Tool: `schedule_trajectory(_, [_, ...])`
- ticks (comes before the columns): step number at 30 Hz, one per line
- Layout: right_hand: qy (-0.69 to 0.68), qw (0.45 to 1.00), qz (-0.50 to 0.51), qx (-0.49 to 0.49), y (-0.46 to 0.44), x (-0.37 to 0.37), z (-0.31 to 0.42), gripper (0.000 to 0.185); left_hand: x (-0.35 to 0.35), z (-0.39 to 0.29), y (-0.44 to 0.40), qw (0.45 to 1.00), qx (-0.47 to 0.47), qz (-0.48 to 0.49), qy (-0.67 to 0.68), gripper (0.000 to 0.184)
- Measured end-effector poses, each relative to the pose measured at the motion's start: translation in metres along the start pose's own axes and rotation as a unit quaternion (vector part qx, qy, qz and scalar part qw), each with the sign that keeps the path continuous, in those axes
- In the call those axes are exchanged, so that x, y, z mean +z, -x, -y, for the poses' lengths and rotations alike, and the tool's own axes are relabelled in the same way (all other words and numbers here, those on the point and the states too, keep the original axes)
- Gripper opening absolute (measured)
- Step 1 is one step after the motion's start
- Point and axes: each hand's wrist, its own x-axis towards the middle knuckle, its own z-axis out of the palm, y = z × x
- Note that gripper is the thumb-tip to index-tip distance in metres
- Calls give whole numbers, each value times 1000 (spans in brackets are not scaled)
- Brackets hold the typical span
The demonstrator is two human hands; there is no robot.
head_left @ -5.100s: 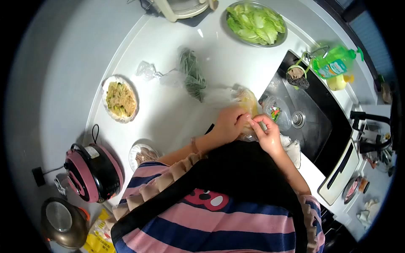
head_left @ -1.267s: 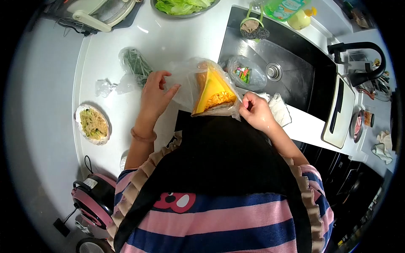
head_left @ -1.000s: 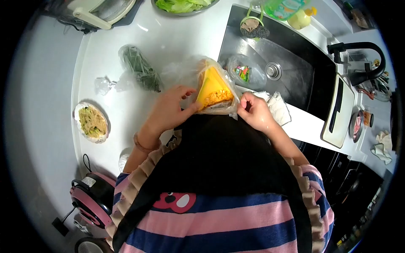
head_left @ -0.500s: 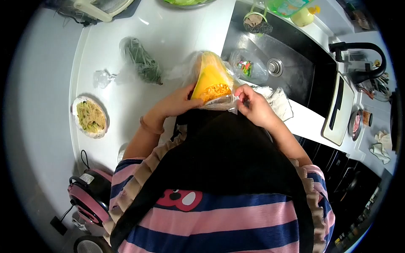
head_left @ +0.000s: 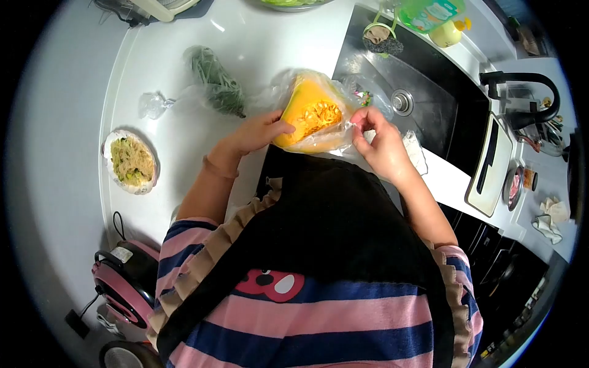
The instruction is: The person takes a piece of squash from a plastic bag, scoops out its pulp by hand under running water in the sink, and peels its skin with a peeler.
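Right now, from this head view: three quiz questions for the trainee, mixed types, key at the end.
1. Which hand pinches the clear bag between its fingertips?
2. Of these, which lies nearest the pumpkin piece? A) the rice cooker; B) the black faucet; C) the bagged greens.
3. True or false: seeds show on the pumpkin piece's cut face.

Key: 1. The right hand. 2. C. 3. True.
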Motion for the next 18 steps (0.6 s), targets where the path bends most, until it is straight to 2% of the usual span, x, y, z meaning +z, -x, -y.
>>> schedule_trajectory(3, [-6, 1000, 1, 4, -5, -2, 6, 19, -2, 0, -1, 999, 17, -12, 27, 45])
schedule_trajectory(5, [-7, 1000, -4, -1, -8, -2, 8, 18, -2, -14, 4, 998, -14, -11, 60, 44])
schedule_trajectory(11, [-24, 1000, -9, -10, -11, -1, 9, 19, 3, -10, 3, 990, -6, -31, 136, 40])
schedule_trajectory(14, [-17, 1000, -4, -3, -11, -3, 9, 20, 0, -4, 1, 996, -9, -36, 82, 42])
schedule_trajectory(18, [-40, 999, 4, -1, -10, -5, 4, 15, 7, -1, 2, 994, -3, -73, 87, 40])
